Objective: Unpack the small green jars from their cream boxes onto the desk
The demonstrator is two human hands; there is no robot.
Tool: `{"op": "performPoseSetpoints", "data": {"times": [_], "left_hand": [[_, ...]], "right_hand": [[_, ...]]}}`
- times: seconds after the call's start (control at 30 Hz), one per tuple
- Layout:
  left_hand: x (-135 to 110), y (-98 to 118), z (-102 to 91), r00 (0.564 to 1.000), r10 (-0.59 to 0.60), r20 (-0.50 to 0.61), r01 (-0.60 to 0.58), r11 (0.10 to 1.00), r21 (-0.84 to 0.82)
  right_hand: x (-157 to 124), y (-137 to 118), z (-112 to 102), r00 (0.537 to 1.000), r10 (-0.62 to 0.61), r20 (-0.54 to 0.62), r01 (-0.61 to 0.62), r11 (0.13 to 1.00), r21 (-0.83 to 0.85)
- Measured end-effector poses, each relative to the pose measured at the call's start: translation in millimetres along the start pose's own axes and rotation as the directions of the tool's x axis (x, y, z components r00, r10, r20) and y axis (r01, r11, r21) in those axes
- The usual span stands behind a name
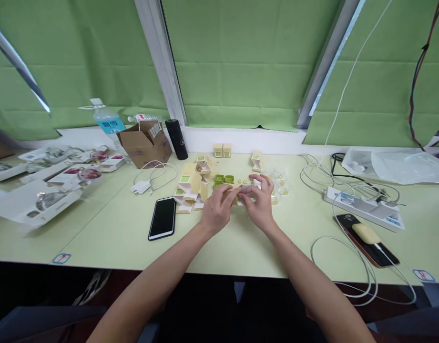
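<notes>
A small cream paper box (229, 192) is between my two hands, mostly covered by the fingers. My left hand (217, 207) is closed around its left side. With fingers bent, my right hand (259, 202) pinches at its right end, where a pale flap shows. Several open cream boxes (190, 185) lie in a pile left of my left hand. Small green containers (229, 179) stand just beyond the fingers, and tiny yellow pieces (242, 181) lie beside them. Clear plastic cups (280, 177) cluster by my right hand.
Two closed boxes (222, 151) and one open box (256, 161) stand farther back. A phone (162, 218), charger cable (142, 186), black bottle (177, 139) and carton (145, 144) are left. On the right lie a power strip (363, 208), another phone (380, 255) and loose cables.
</notes>
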State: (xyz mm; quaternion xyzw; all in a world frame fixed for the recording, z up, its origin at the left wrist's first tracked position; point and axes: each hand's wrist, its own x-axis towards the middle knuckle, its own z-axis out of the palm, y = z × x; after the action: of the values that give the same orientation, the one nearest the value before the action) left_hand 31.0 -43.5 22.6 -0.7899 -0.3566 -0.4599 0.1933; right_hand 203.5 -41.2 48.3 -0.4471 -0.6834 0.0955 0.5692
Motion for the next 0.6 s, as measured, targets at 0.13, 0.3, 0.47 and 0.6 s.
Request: {"op": "performPoseSetpoints", "data": {"times": [0.13, 0.3, 0.47, 0.6], "left_hand": [[1, -12, -2.8, 0.970, -0.244, 0.005, 0.244, 0.970, -0.007], [5, -27, -5.5, 0.876, -0.478, -0.067, 0.460, 0.868, -0.186], [7, -27, -4.2, 0.801, -0.598, -0.035, 0.505, 0.705, -0.498], [10, -21, -2.9, 0.764, -0.643, 0.059, 0.491, 0.520, -0.699]], "right_hand": [[9, 2, -6, 0.985, 0.152, -0.077, -0.122, 0.945, 0.302], [13, 11, -6, 0.948, 0.319, -0.012, -0.283, 0.856, 0.433], [6, 5, -7, 0.926, 0.169, 0.338, -0.238, 0.956, 0.173], [6, -9, -13, 0.829, 0.173, 0.532, -0.111, 0.983, -0.146]]}}
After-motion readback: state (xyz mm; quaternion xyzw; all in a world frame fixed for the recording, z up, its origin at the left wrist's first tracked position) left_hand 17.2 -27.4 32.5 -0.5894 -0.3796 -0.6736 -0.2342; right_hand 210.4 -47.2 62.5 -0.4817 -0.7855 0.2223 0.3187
